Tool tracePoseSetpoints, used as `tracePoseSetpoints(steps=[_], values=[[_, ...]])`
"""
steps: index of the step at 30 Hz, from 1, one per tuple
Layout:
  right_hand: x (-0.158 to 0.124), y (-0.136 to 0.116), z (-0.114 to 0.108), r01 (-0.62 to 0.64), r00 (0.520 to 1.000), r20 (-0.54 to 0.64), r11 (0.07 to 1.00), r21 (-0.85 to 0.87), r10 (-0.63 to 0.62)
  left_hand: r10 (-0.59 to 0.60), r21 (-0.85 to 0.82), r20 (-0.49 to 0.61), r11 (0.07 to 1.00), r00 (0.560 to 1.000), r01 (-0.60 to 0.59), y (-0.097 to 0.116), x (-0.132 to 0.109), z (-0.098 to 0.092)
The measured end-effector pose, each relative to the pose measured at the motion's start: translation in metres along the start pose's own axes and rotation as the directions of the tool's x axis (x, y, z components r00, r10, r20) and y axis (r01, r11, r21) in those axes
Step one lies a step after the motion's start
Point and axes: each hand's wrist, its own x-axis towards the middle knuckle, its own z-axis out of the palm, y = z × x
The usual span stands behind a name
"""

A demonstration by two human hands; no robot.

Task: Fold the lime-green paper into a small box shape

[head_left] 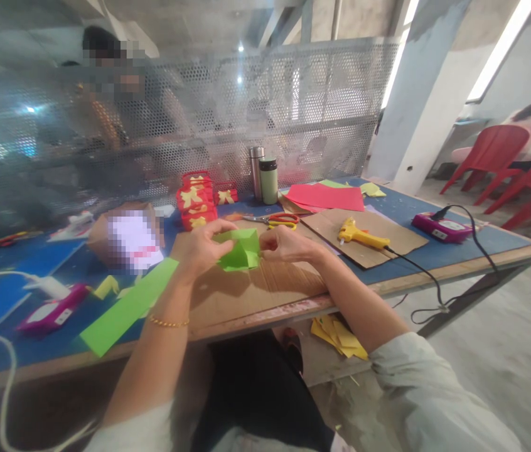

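Both hands hold a folded piece of green paper (pixel 241 250) just above a brown cardboard sheet (pixel 251 292) on the table. My left hand (pixel 198 247) pinches its left side with fingers closed on the fold. From the right, my right hand (pixel 285 243) grips the other edge with fingers curled. The paper is bent into a partly boxed shape.
A long green paper strip (pixel 127 307) lies at the left. Orange scissors (pixel 278 219), a yellow glue gun (pixel 359 235) with its cable, red paper sheets (pixel 326 196), small red gift boxes (pixel 196 199), two flasks (pixel 263 179) and pink devices (pixel 440 226) surround the work spot. Another person sits behind the mesh screen.
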Motion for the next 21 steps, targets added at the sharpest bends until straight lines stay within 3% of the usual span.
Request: tracePoseSetpoints(steps=[10, 21], values=[[0.0029, -0.0051, 0.0034, 0.021, 1.000, 0.016, 0.979, -0.202, -0.018, -0.024, 0.105, 0.013, 0.994, 1.000, 0.023, -0.0009, -0.0005, 0.0001], [0.0067, -0.0010, 0.0087, 0.020, 0.998, -0.065, 0.998, -0.067, -0.024, -0.066, 0.110, 0.097, 0.992, 0.993, 0.056, 0.0063, -0.0022, -0.0005]])
